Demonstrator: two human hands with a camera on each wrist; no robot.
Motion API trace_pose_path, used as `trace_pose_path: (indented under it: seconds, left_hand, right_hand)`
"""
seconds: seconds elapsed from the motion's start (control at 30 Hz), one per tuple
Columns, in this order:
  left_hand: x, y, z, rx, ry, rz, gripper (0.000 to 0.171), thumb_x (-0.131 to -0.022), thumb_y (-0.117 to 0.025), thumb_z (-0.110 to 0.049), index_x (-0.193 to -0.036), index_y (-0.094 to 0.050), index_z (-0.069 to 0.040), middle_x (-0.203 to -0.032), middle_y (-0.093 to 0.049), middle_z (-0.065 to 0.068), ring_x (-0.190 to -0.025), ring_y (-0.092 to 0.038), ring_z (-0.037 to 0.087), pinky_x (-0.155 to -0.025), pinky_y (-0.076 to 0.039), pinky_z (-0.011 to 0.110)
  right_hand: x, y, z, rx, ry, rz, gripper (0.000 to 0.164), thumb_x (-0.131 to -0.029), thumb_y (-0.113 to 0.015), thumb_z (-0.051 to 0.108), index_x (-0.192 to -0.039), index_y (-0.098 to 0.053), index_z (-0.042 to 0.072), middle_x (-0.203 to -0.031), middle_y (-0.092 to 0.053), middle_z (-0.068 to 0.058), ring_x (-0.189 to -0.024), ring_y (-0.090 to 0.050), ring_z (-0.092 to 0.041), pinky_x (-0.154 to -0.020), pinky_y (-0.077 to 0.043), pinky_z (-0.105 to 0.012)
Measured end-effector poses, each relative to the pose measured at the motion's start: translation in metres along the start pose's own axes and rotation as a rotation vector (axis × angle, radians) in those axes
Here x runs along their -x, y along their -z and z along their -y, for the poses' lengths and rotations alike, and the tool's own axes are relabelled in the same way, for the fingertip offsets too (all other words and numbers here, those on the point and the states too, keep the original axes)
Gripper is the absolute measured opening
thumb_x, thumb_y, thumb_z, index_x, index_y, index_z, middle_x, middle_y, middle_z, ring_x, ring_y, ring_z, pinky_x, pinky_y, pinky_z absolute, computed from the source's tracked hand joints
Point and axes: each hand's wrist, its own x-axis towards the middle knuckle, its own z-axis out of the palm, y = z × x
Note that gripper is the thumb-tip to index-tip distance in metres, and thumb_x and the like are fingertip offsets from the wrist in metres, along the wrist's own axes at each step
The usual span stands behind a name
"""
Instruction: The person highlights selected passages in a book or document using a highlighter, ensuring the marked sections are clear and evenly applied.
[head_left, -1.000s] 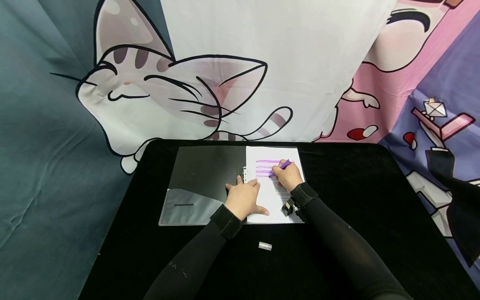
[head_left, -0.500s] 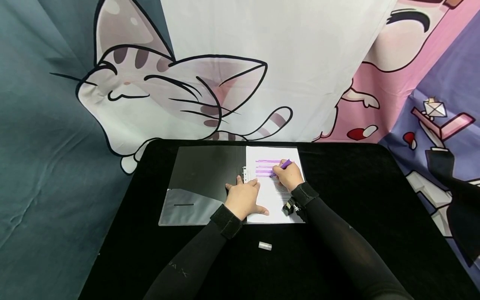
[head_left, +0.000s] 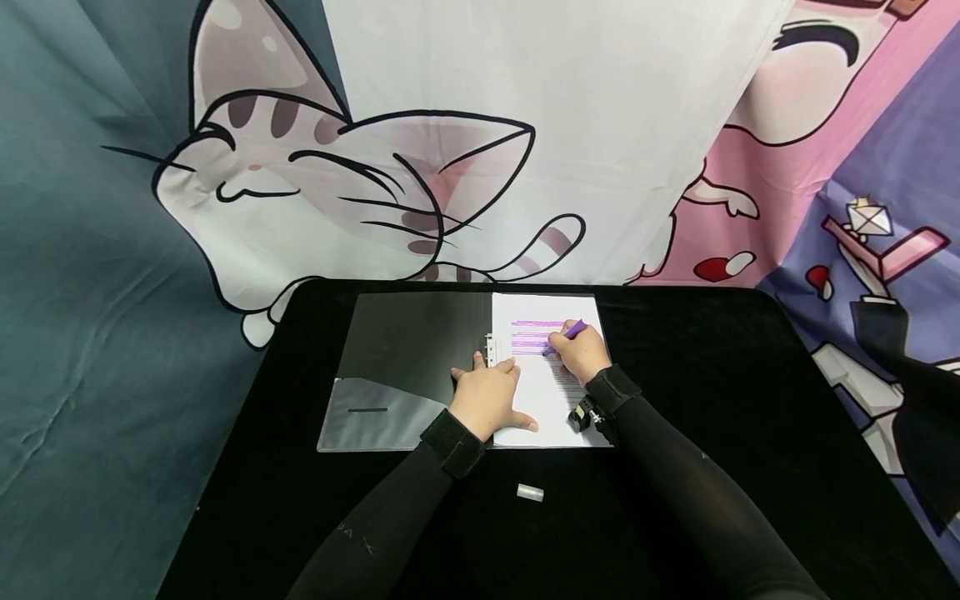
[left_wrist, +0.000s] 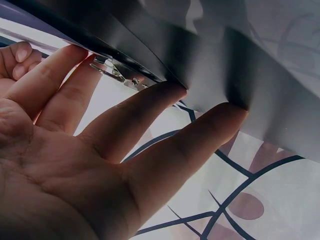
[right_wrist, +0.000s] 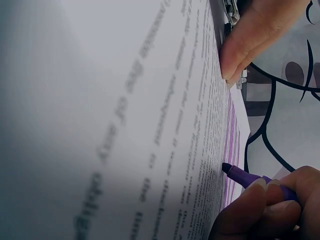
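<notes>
A purple highlighter (right_wrist: 242,176) is pinched in my right hand (head_left: 582,353), its dark tip at the printed lines in the right wrist view. Purple strokes (head_left: 528,335) run across the upper lines of the white paper (head_left: 517,304). The sheets lie in the right half of an opened grey folder (head_left: 420,329), by its metal clip (left_wrist: 120,72). My left hand (head_left: 486,393) lies with fingers spread over the folder's spine and the left part of the page. Its fingertips touch the folder in the left wrist view.
A small whitish cap (head_left: 530,492) lies on the black table (head_left: 690,333) in front of the folder. The folder's left side has a translucent pocket (head_left: 378,425). Behind the table hangs a curtain (head_left: 600,108) printed with cartoon cats.
My right hand with the highlighter has shifted slightly to the right along a line of text, and the lowest purple stroke has lengthened. My left hand has stayed in place.
</notes>
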Motion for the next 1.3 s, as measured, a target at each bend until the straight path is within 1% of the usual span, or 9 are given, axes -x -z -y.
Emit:
trace_pose_path:
  seconds: [0.1, 0.23, 0.37, 0.5, 0.53, 0.77, 1.0, 1.13, 1.3]
  left_hand:
    - [0.0, 0.003, 0.0, -0.007, 0.001, 0.008, 0.117, -0.068, -0.085, -0.095, -0.161, -0.068, -0.026, -0.171, -0.062, -0.008, -0.154, -0.057, 0.059, -0.097, -0.059, 0.086]
    - [-0.004, -0.007, 0.002, 0.007, 0.0, -0.004, 0.118, -0.068, -0.085, -0.095, -0.161, -0.067, -0.025, -0.171, -0.062, -0.007, -0.154, -0.056, 0.06, -0.098, -0.058, 0.087]
    - [-0.008, -0.019, 0.006, 0.02, -0.003, -0.021, 0.121, -0.066, -0.084, -0.098, -0.162, -0.067, -0.026, -0.172, -0.061, -0.007, -0.155, -0.053, 0.061, -0.1, -0.057, 0.088]
    - [-0.01, -0.023, 0.009, 0.015, -0.007, -0.032, 0.123, -0.065, -0.082, -0.101, -0.161, -0.067, -0.027, -0.172, -0.061, -0.009, -0.155, -0.053, 0.061, -0.099, -0.057, 0.088]
    - [-0.01, -0.023, 0.009, 0.021, -0.007, -0.03, 0.123, -0.064, -0.081, -0.101, -0.161, -0.067, -0.027, -0.172, -0.061, -0.009, -0.155, -0.053, 0.061, -0.099, -0.056, 0.088]
    - [-0.01, -0.019, 0.007, 0.024, 0.004, 0.001, 0.122, -0.067, -0.08, -0.101, -0.163, -0.065, -0.028, -0.174, -0.058, -0.01, -0.158, -0.05, 0.06, -0.102, -0.055, 0.089]
    - [-0.007, -0.015, 0.005, 0.018, 0.008, -0.011, 0.12, -0.067, -0.083, -0.098, -0.162, -0.066, -0.027, -0.172, -0.06, -0.009, -0.157, -0.052, 0.059, -0.101, -0.056, 0.088]
    - [-0.001, -0.004, 0.0, 0.001, 0.013, -0.008, 0.118, -0.069, -0.084, -0.096, -0.161, -0.067, -0.025, -0.171, -0.061, -0.008, -0.156, -0.054, 0.059, -0.099, -0.057, 0.086]
    - [0.002, 0.008, -0.003, -0.003, 0.017, 0.03, 0.115, -0.072, -0.086, -0.092, -0.162, -0.066, -0.023, -0.172, -0.061, -0.006, -0.156, -0.054, 0.059, -0.099, -0.059, 0.085]
  right_hand:
    - [-0.001, 0.001, -0.001, 0.001, -0.007, 0.004, 0.031, -0.102, -0.066, 0.015, -0.074, -0.052, 0.015, -0.063, -0.056, 0.002, -0.051, -0.053, -0.011, -0.052, -0.045, -0.023]
    - [0.0, 0.001, 0.003, 0.037, -0.047, -0.001, 0.029, -0.103, -0.065, 0.013, -0.076, -0.053, 0.013, -0.064, -0.057, 0.001, -0.051, -0.055, -0.012, -0.052, -0.048, -0.023]
    - [-0.004, 0.001, -0.004, 0.013, -0.013, -0.002, 0.031, -0.101, -0.066, 0.015, -0.074, -0.052, 0.016, -0.063, -0.056, 0.003, -0.049, -0.053, -0.01, -0.05, -0.046, -0.022]
    - [-0.003, 0.002, -0.003, -0.001, -0.018, -0.006, 0.029, -0.101, -0.066, 0.015, -0.075, -0.053, 0.014, -0.064, -0.058, 0.002, -0.051, -0.053, -0.011, -0.051, -0.047, -0.023]
    - [0.001, 0.002, 0.003, 0.021, -0.052, -0.011, 0.027, -0.101, -0.064, 0.012, -0.077, -0.054, 0.012, -0.065, -0.059, -0.001, -0.052, -0.054, -0.013, -0.052, -0.049, -0.023]
    - [-0.002, 0.003, 0.0, 0.009, -0.052, -0.014, 0.029, -0.101, -0.065, 0.013, -0.075, -0.052, 0.014, -0.064, -0.058, 0.0, -0.052, -0.054, -0.013, -0.052, -0.049, -0.025]
    - [-0.047, -0.003, -0.053, 0.013, -0.044, -0.016, 0.032, -0.097, -0.073, 0.021, -0.072, -0.054, 0.017, -0.062, -0.062, 0.0, -0.049, -0.06, -0.019, -0.049, -0.053, -0.034]
    - [-0.046, -0.002, -0.053, 0.004, -0.065, -0.02, 0.032, -0.097, -0.073, 0.021, -0.073, -0.054, 0.016, -0.063, -0.062, -0.002, -0.05, -0.06, -0.02, -0.049, -0.053, -0.034]
    - [-0.038, 0.0, -0.044, -0.001, -0.067, -0.012, 0.031, -0.098, -0.072, 0.018, -0.073, -0.054, 0.016, -0.064, -0.06, -0.001, -0.05, -0.059, -0.02, -0.05, -0.051, -0.033]
